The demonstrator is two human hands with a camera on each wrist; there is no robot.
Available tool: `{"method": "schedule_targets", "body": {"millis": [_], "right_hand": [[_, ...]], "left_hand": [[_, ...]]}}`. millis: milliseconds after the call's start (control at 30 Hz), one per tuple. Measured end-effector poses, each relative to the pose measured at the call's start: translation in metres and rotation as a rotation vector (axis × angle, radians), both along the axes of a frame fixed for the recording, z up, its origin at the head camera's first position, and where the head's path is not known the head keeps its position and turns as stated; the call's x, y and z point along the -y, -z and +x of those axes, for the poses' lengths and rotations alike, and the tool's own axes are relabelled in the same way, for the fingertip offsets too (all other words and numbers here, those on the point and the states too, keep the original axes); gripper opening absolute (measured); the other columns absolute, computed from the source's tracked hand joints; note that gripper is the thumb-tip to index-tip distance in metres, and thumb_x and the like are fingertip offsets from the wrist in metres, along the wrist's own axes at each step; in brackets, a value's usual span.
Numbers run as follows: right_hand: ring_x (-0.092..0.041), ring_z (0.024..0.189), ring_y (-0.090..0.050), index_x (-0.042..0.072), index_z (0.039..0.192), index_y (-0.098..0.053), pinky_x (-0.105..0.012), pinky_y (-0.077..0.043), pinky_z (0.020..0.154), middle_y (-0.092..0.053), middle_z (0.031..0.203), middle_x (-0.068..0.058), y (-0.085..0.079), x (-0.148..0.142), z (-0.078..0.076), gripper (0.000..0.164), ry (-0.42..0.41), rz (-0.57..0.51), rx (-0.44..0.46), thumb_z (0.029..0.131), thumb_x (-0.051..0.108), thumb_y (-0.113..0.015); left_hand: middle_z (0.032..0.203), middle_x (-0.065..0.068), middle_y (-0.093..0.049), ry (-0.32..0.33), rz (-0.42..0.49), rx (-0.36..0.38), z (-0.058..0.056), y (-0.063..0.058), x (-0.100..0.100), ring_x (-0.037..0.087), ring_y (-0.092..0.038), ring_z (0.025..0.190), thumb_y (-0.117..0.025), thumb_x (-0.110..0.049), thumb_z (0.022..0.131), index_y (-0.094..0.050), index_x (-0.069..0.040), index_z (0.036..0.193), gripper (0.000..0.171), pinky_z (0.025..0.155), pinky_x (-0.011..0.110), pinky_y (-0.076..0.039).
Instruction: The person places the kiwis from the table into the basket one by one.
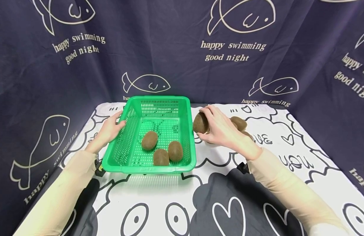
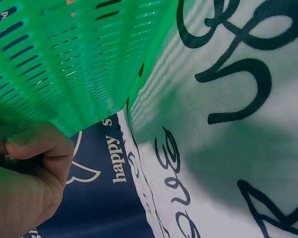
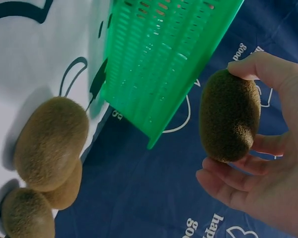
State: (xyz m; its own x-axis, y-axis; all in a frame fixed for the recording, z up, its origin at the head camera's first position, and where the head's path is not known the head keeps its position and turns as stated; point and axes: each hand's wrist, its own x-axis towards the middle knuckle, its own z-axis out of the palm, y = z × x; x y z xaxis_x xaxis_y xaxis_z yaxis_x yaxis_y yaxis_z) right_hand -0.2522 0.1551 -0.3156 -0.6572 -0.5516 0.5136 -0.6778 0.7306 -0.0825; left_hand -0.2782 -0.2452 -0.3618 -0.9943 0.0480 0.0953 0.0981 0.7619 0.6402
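With right hand (image 1: 221,127), pinching kiwi (image 1: 201,123) just beside green basket (image 1: 149,169); with left hand (image 1: 109,128), gripping left rim (image 1: 112,146). Probably best: steady basket, clear right rim (image 1: 192,144), lower gently near three kiwis (image 1: 149,140) inside.

Dark curtains (image 1: 182,49), printed with fish and "happy swimming good night", hang behind the green basket (image 1: 152,169) and to either side of it, above a doodle-patterned cloth (image 1: 152,190) spread beneath; from here I see a fabric-draped nook, home or studio unclear.
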Motion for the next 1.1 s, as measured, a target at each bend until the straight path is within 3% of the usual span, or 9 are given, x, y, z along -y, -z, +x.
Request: {"method": "schedule_targets", "body": {"millis": [433,1100], "right_hand": [[-0.027,0.107,-0.054,0.005,0.125,-0.052,-0.042,-0.049,0.091,-0.054,0.118,-0.011,-0.002,0.032,-0.002,0.066,-0.078,-0.002,0.075,0.072,0.036,-0.076],[-0.024,0.096,-0.057,0.002,0.124,-0.054,-0.039,-0.052,0.085,-0.054,0.115,-0.010,0.017,0.084,-0.005,0.068,-0.190,0.057,0.089,0.072,0.039,-0.077]], "left_hand": [[0.147,0.030,-0.038,0.004,0.000,-0.011,0.001,-0.001,-0.002,0.046,-0.059,0.113,-0.042,-0.020,0.097,-0.026,0.000,0.151,0.060,0.095,0.053,-0.049],[0.147,0.031,-0.037,0.007,-0.003,-0.025,-0.001,0.001,0.001,0.046,-0.059,0.114,-0.042,-0.019,0.097,-0.026,0.001,0.150,0.060,0.096,0.053,-0.048]]}}
